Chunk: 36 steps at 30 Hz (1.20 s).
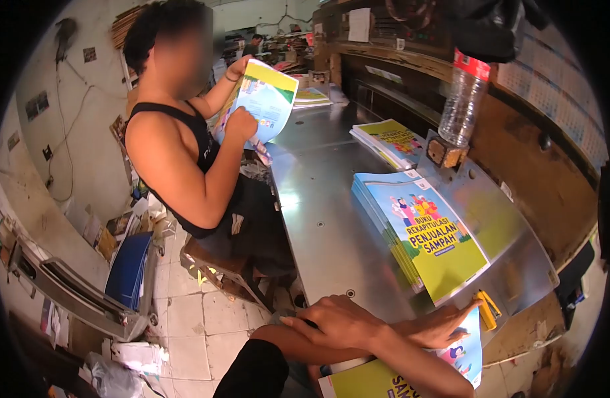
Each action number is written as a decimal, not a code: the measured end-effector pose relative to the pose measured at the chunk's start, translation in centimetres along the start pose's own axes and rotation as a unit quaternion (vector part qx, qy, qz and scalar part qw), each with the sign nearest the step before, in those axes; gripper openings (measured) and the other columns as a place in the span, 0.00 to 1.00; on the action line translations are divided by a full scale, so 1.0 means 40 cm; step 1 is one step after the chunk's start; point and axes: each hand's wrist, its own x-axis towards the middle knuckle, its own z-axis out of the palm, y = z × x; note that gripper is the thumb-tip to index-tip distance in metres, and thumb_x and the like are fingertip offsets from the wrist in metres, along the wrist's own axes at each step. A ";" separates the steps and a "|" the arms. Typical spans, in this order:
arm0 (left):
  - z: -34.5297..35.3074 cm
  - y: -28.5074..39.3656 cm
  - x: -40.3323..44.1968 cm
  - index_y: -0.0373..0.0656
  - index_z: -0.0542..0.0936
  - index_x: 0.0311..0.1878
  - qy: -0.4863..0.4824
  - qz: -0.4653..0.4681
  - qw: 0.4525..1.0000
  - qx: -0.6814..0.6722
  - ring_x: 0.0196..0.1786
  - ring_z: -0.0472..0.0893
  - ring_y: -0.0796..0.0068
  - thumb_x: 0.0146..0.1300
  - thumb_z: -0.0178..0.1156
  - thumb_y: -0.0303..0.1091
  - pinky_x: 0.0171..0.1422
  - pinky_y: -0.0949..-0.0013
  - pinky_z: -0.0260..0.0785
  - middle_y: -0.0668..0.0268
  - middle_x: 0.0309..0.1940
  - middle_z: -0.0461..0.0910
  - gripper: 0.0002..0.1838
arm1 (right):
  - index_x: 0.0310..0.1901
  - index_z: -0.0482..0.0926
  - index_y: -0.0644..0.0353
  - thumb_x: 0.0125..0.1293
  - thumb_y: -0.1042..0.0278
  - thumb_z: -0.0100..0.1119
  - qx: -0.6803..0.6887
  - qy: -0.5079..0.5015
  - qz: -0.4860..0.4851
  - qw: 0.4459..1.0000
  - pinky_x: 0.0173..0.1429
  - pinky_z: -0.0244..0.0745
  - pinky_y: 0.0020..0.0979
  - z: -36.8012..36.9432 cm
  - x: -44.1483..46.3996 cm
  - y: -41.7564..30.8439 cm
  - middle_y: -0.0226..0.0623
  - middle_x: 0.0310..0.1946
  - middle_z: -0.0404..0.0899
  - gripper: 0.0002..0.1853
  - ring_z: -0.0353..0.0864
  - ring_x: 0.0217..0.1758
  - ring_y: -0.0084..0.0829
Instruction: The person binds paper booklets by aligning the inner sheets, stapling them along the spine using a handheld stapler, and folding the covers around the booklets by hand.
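Observation:
My forearms are crossed at the table's near edge. My left hand [447,326] reaches to the right, its fingers stretched out over a booklet [469,345] with a blue and green cover. Just beyond its fingertips lies a yellow tool [488,310], perhaps a stapler. My right hand [335,322] is crossed over to the left and rests on my left forearm, its fingers curled. Something small and dark shows between those fingers; its kind is unclear. Under my arms, another part of a green cover [378,379] shows. Ahead stands a stack of matching booklets [444,249].
A metal-topped table [331,259] runs away from me. A second booklet pile [391,140] and a plastic bottle [463,106] stand farther back. At left, a seated person [179,152] holds an open booklet [262,99]. Papers and a plastic bag [113,377] litter the floor.

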 end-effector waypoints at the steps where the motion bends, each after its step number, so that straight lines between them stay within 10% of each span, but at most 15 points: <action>1: -0.006 -0.001 -0.002 0.32 0.67 0.70 0.003 0.003 1.000 0.004 0.50 0.81 0.46 0.72 0.61 0.39 0.55 0.50 0.73 0.40 0.62 0.73 0.30 | 0.39 0.89 0.61 0.77 0.44 0.49 -0.002 -0.006 -0.003 1.000 0.47 0.80 0.49 -0.003 -0.001 -0.009 0.55 0.29 0.84 0.28 0.85 0.37 0.57; 36: 0.010 0.040 -0.019 0.34 0.66 0.74 -0.025 0.005 0.999 0.025 0.76 0.66 0.47 0.73 0.60 0.40 0.76 0.52 0.62 0.45 0.78 0.59 0.32 | 0.26 0.84 0.68 0.75 0.41 0.52 0.001 0.047 -0.071 0.996 0.38 0.80 0.48 0.033 -0.025 0.016 0.57 0.21 0.80 0.34 0.82 0.29 0.59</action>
